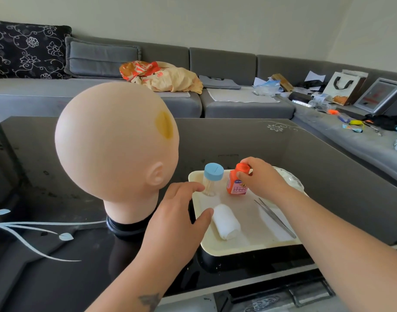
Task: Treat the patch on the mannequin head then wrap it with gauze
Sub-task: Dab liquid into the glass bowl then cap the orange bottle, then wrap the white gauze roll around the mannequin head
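Observation:
A bald mannequin head (112, 145) stands on a black base at the left, with a yellow-brown patch (164, 127) on its upper right side. On the cream tray (249, 246) an orange bottle (236, 184) stands upright; my right hand (260, 176) grips its orange cap from above. My left hand (179, 217) hovers with relaxed fingers over the tray's left edge, between the blue-capped swab jar (212, 180) and the white gauze roll (226, 221), holding nothing. Metal tweezers (275, 218) lie on the tray's right side.
The tray sits on a black glass table (58, 255) with a white leaf pattern. A clear dish (289, 179) stands behind my right hand. A grey sofa (238, 102) with bags, papers and clutter runs behind and along the right.

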A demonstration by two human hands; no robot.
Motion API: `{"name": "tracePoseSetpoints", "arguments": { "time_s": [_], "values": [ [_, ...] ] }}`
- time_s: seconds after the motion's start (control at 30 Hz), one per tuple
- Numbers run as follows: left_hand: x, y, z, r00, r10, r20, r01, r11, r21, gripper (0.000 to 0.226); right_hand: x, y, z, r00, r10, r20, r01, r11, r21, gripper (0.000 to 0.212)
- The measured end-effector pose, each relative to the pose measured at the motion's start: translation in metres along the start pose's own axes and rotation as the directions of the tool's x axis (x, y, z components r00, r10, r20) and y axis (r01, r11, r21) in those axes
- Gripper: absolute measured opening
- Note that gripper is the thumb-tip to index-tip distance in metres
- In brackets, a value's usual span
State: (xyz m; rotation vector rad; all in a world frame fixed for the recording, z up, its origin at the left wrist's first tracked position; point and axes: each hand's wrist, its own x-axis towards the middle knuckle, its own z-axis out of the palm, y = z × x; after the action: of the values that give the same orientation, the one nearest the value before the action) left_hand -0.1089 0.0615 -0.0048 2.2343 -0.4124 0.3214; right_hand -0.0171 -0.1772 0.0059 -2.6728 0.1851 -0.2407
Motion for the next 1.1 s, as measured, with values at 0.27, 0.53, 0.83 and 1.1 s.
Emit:
{"name": "tracePoseSetpoints", "arguments": {
  "time_s": [0.27,0.53,0.83,1.1],
  "values": [
    [0.002,0.000,-0.001,1.000,0.004,-0.001,-0.004,1.000,0.018,0.042,0.008,0.002,0.008,0.999,-0.021,0.025,0.023,0.994,-0.102,0.024],
    [0.001,0.002,0.000,1.000,0.002,0.005,-0.002,1.000,0.020,0.040,0.007,0.001,0.009,0.999,-0.028,0.019,0.030,0.990,-0.139,0.018],
    [0.000,0.001,0.001,0.999,-0.016,0.029,0.016,1.000,0.026,0.037,-0.003,0.004,0.008,0.998,-0.006,0.059,0.013,0.993,-0.119,0.058],
    [-0.002,-0.003,0.005,0.995,-0.062,0.077,0.061,0.998,0.012,0.034,-0.062,-0.025,0.008,0.994,-0.068,-0.080,0.078,0.990,0.118,0.025]
  ]
}}
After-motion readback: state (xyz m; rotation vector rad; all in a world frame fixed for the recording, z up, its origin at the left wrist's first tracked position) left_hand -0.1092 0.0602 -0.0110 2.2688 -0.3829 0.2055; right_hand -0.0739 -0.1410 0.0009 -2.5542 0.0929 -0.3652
